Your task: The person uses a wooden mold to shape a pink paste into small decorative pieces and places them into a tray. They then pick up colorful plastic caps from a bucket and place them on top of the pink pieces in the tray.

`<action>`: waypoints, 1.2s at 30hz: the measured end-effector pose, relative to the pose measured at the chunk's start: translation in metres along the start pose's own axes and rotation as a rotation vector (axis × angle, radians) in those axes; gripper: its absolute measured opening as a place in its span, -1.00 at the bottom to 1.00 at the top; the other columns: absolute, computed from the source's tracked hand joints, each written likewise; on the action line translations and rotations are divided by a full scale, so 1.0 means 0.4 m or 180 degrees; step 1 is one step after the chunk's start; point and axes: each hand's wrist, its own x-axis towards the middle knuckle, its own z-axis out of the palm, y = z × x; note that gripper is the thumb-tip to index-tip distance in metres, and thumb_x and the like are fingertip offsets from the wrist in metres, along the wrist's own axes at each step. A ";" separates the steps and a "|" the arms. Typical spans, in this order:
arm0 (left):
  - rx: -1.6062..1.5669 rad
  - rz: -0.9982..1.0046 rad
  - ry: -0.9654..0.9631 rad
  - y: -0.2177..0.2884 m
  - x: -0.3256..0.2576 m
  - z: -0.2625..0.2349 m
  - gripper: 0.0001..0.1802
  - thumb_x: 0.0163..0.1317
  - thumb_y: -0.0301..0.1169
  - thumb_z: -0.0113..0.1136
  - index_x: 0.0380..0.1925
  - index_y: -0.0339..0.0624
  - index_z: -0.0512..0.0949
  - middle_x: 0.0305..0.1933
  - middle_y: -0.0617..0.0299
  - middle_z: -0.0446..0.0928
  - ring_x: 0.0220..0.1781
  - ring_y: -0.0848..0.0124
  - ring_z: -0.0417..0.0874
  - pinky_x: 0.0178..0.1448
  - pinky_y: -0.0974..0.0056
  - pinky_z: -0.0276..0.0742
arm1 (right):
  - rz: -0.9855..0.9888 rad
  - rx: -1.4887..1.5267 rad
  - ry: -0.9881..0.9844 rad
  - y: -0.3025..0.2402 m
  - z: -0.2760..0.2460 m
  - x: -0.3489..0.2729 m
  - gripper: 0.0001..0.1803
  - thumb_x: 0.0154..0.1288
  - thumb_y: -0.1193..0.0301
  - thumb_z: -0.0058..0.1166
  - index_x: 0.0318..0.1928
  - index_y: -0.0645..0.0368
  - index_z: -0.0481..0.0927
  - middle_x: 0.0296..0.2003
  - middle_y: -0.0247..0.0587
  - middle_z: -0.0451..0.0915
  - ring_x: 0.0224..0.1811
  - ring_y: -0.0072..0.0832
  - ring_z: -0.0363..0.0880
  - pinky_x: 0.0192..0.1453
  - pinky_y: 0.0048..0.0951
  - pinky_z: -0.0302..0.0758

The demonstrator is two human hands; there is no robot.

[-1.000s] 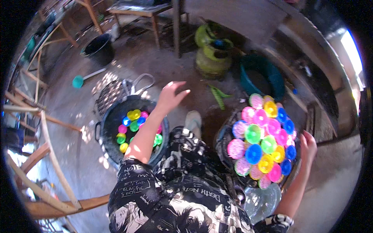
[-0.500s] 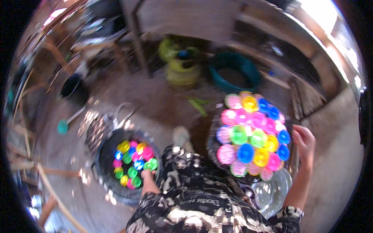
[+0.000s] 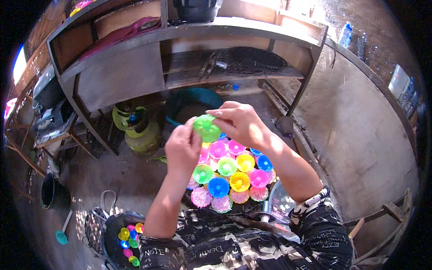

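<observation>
Both hands pinch one green fluted cup (image 3: 206,127) just above the tray of coloured cups (image 3: 229,177): left hand (image 3: 183,148) steadies its lower edge, right hand (image 3: 240,123) grips the top, seemingly so it can be seated there.

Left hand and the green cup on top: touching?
Touching. The head view shows the left hand fingertips pinching the edge of the green cup, with the right hand gripping its other side.

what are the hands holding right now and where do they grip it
Both hands hold one small green fluted mould: the left hand pinches its lower left rim, the right hand its upper right rim, above the tray of coloured moulds.
</observation>
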 end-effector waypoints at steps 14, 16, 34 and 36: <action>-0.0789 -0.0715 -0.0246 -0.033 -0.085 0.034 -0.55 0.06 -0.38 0.31 -0.02 -0.28 0.50 -0.49 0.20 0.55 -0.53 0.49 0.52 -0.39 0.38 0.49 | 0.2591 -0.0660 -0.0350 0.491 0.024 -0.274 -0.74 -0.07 0.50 0.15 -0.26 0.21 0.65 -0.36 -0.03 0.65 -0.33 -0.33 0.65 -0.20 -0.38 0.55; -0.0722 -0.1020 -0.0236 -0.049 -0.104 0.007 -0.59 0.08 -0.40 0.30 -0.05 -0.29 0.52 -0.48 0.22 0.55 -0.52 0.55 0.51 -0.39 0.42 0.48 | 0.2549 -0.0538 -0.0358 0.507 0.035 -0.284 -0.75 -0.09 0.48 0.17 -0.29 0.18 0.66 -0.35 -0.02 0.64 -0.27 -0.25 0.64 -0.13 -0.35 0.54; -0.0700 -0.3311 0.0395 -0.204 -0.392 -0.311 -0.63 0.25 -0.42 0.11 0.08 -0.15 0.46 -0.39 0.37 0.50 -0.40 0.66 0.43 -0.31 0.55 0.36 | 0.2715 -0.0368 -0.2619 0.027 -0.065 -0.862 -0.09 -0.14 -0.16 0.25 0.15 0.16 0.38 -0.07 0.11 0.49 0.01 -0.06 0.46 0.09 -0.17 0.39; -0.1037 -0.2977 0.0272 -0.205 -0.386 -0.315 -0.63 0.24 -0.42 0.12 0.07 -0.17 0.46 -0.39 0.37 0.49 -0.39 0.67 0.43 -0.31 0.55 0.36 | 0.2940 -0.0650 -0.3423 -0.014 0.006 -0.989 0.18 -0.16 -0.26 0.21 0.35 0.18 0.03 0.26 0.10 0.15 0.27 0.01 0.17 0.32 -0.12 0.18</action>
